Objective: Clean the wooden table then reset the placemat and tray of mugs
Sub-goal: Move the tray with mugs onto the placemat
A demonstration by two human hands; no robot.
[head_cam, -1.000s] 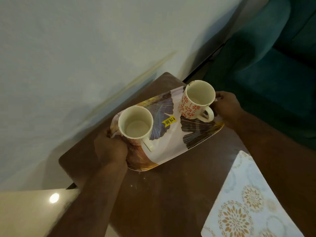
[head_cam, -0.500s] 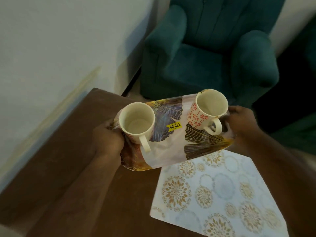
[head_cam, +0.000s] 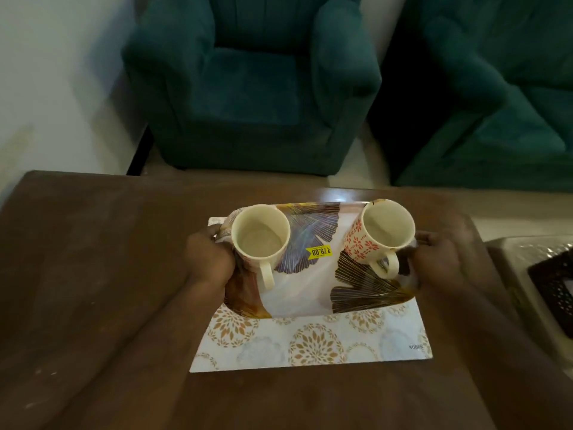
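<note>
Toward the table's [head_cam: 93,274] far right corner, left hand [head_cam: 208,259] and right hand [head_cam: 435,259] are gripping the tray's [head_cam: 305,285] ends, keeping two mugs [head_cam: 260,235] level above the placemat [head_cam: 313,344].

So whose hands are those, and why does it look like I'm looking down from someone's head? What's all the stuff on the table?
There is no machine here. A person wears a small camera on their head, so the picture shows what they see when they look down at their own hands.

The left hand and the right hand each grip one end of a leaf-patterned tray. Two mugs stand on it: a cream mug on the left and a mug with red flowers on the right. Both look empty. A yellow price sticker is stuck between them.

The tray is over a flowery placemat, which lies on the brown wooden table. I can't tell if the tray is resting yet. Behind the table are green armchairs.
</note>
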